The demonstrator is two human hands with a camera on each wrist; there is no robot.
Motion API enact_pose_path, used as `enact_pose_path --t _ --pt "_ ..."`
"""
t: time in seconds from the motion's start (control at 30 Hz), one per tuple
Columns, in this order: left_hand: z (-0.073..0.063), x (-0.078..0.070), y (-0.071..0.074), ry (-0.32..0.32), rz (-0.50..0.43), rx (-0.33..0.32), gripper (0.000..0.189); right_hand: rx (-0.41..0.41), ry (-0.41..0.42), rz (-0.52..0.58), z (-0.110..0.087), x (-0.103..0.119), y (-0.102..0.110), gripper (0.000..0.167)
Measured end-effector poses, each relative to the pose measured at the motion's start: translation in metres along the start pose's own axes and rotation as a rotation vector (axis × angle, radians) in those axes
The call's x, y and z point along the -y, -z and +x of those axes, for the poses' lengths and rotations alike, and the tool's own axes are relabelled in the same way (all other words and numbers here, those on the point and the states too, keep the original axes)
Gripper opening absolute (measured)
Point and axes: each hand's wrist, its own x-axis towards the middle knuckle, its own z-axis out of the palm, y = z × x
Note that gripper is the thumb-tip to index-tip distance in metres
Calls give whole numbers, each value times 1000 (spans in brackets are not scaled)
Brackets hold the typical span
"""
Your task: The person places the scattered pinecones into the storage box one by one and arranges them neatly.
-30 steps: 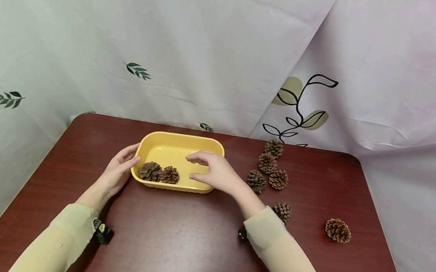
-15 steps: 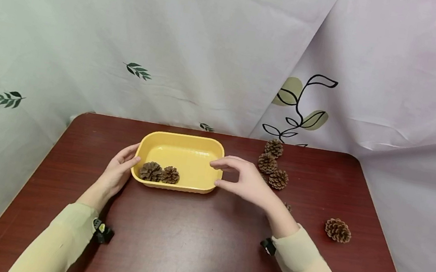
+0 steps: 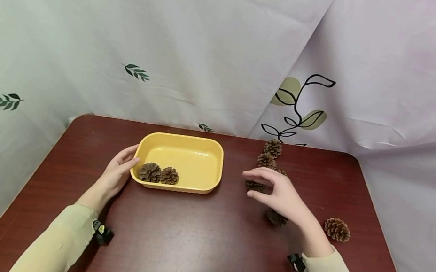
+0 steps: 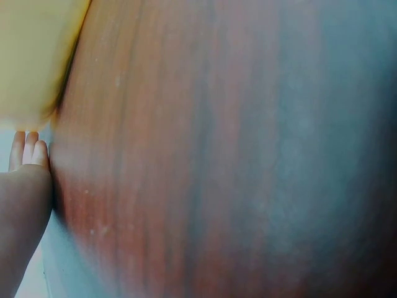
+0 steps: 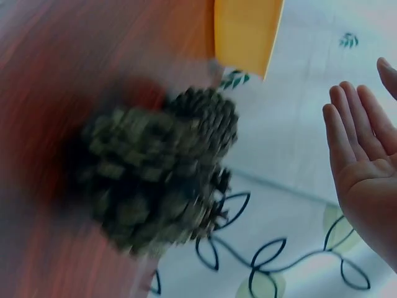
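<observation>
My left hand (image 3: 117,173) holds the left end of a yellow rectangular tray (image 3: 201,189), its thumb at the rim and its fingers along the outer wall. In the left wrist view its fingertips meet the tray's end wall (image 4: 37,56). Two brown pinecones (image 3: 151,172) lie together in the tray's front left corner. Right of the tray, my right hand (image 3: 283,195) hovers with thumb and fingers spread apart, nothing between them. It overlaps a loose group of pinecones (image 3: 267,161) in the head view and partly hides some. Blurred pinecones (image 5: 149,180) fill the middle of the right wrist view.
A single pinecone (image 3: 337,229) lies farther right on the dark red wooden table (image 3: 183,244). Another pinecone (image 3: 276,218) sits under the right wrist. Pale cloth (image 3: 196,56) printed with leaves hangs just behind the table's back edge.
My right hand has moved right, from above the tray to above the loose pinecones, staying spread. The left hand, the tray and its two pinecones have stayed put.
</observation>
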Motion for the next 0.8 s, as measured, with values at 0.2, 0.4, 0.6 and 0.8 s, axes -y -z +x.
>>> enact_pose_path --t 0.2,0.4,0.6,0.8 --pt "0 0 0 -3 2 2 41 -48 -22 1 -19 -15 14 45" --pt "0 0 0 3 9 -3 40 -78 -68 -51 -38 -34 25 43" --pt "0 1 0 0 6 -4 40 -68 -112 -95 -53 -50 34 43" --pt "0 1 0 -1 9 -3 39 -70 -149 -104 -66 -64 41 43"
